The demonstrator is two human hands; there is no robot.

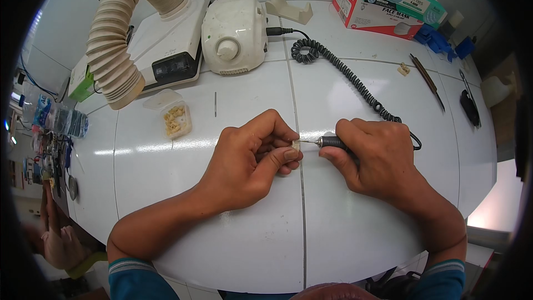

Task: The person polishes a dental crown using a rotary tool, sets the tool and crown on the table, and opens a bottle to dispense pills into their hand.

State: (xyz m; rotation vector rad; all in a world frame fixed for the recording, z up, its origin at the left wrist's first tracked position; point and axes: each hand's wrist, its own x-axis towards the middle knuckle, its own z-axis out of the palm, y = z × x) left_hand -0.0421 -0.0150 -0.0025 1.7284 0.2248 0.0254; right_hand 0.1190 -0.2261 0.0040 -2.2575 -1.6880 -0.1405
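My left hand (252, 158) is closed, pinching a small pale piece (296, 145) between thumb and fingers; it looks tooth-coloured, but its exact shape is mostly hidden. My right hand (377, 153) wraps round a black rotary handpiece (332, 141), which points left. The thin metal bur (308, 141) at its tip reaches the pale piece or lies right beside it; I cannot tell whether they touch. A black coiled cord (355, 80) runs from behind my right hand to the white micromotor control unit (234, 36) with its round knob.
Left of centre stands an open clear box (176, 121) of small yellowish pieces, near a thin metal rod (215, 104). A ribbed hose (111, 44) arches over a white machine (166, 50). Tools (427, 83) lie at right, below mask boxes (388, 3). Another person's arm (51, 211) shows far left.
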